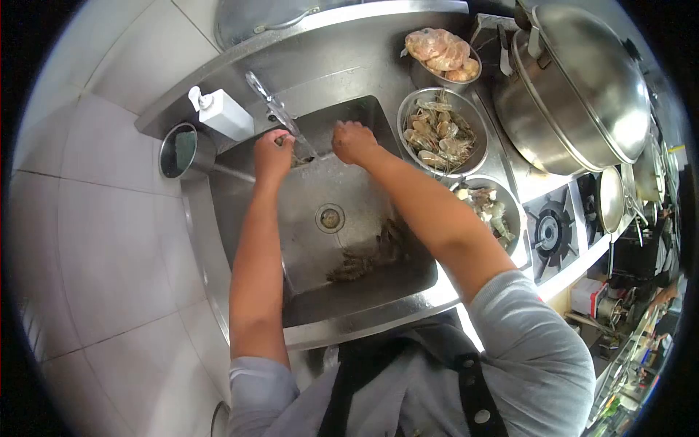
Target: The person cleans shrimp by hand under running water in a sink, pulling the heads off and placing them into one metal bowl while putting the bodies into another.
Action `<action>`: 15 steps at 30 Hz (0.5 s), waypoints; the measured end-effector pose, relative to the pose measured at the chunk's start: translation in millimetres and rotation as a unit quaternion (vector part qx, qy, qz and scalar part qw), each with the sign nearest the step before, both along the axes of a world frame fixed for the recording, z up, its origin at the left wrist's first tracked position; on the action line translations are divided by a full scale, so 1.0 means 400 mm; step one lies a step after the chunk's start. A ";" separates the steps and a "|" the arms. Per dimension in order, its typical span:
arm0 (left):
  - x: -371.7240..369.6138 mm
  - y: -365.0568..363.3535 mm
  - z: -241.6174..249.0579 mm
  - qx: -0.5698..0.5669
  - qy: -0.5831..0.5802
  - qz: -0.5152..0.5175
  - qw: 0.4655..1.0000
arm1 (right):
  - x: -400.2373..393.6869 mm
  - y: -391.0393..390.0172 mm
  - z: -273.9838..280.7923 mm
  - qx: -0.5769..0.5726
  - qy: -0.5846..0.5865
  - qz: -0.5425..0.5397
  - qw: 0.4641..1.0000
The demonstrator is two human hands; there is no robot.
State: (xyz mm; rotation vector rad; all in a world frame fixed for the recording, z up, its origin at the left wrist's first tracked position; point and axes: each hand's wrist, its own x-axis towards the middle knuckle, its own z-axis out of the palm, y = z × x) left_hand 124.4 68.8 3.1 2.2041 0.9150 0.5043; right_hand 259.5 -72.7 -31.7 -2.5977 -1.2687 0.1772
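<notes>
Both my arms reach into a steel sink [247,240]. My left hand [272,154] is closed on a small dark thing, apparently a shrimp, under the stream of water from the tap [263,93]. My right hand [352,141] is a closed fist just right of the stream; what it holds is hidden. A pile of raw shrimp [370,256] lies on the sink floor near the front right, past the drain [330,218].
A steel bowl of cleaned shrimp [441,133] sits right of the sink, a second bowl [489,207] nearer me, and a bowl of pale meat [443,54] behind. A soap dispenser [220,113] and a round cup [179,151] stand at left. Big pots [571,87] and gas burners [551,229] are at right.
</notes>
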 end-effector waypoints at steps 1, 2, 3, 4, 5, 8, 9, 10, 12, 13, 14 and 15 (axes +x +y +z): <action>0.005 0.017 -0.026 0.003 -0.003 0.001 1.000 | 0.005 -0.002 -0.019 0.027 0.070 0.034 0.997; 0.015 0.028 -0.043 -0.066 -0.038 -0.010 0.997 | 0.006 0.000 -0.022 0.053 0.139 0.069 0.986; 0.020 0.045 -0.056 -0.133 -0.072 -0.021 0.988 | 0.001 0.006 -0.024 0.056 0.135 0.073 0.987; 0.023 0.039 -0.042 -0.129 -0.075 -0.018 0.989 | -0.013 0.010 -0.023 0.142 0.162 0.118 0.969; 0.030 0.018 -0.025 -0.149 -0.113 -0.029 0.982 | -0.028 0.012 -0.015 0.227 0.188 0.160 0.942; 0.032 -0.004 0.024 -0.196 -0.138 -0.033 0.970 | -0.049 0.019 0.021 0.244 0.212 0.154 0.934; 0.030 -0.008 0.039 -0.227 -0.124 -0.022 0.966 | -0.056 0.018 0.033 0.247 0.209 0.155 0.933; 0.024 -0.008 0.052 -0.224 -0.125 -0.024 0.966 | -0.061 0.020 0.031 0.269 0.198 0.149 0.931; 0.012 -0.005 0.080 -0.194 -0.106 -0.029 0.975 | -0.059 0.031 0.031 0.296 0.185 0.143 0.926; 0.008 -0.009 0.098 -0.189 -0.106 -0.031 0.976 | -0.058 0.036 0.036 0.314 0.192 0.147 0.918; 0.003 -0.012 0.117 -0.193 -0.096 -0.027 0.976 | -0.058 0.042 0.041 0.332 0.200 0.151 0.909; -0.002 -0.016 0.135 -0.196 -0.087 -0.022 0.976 | -0.060 0.048 0.045 0.336 0.199 0.152 0.908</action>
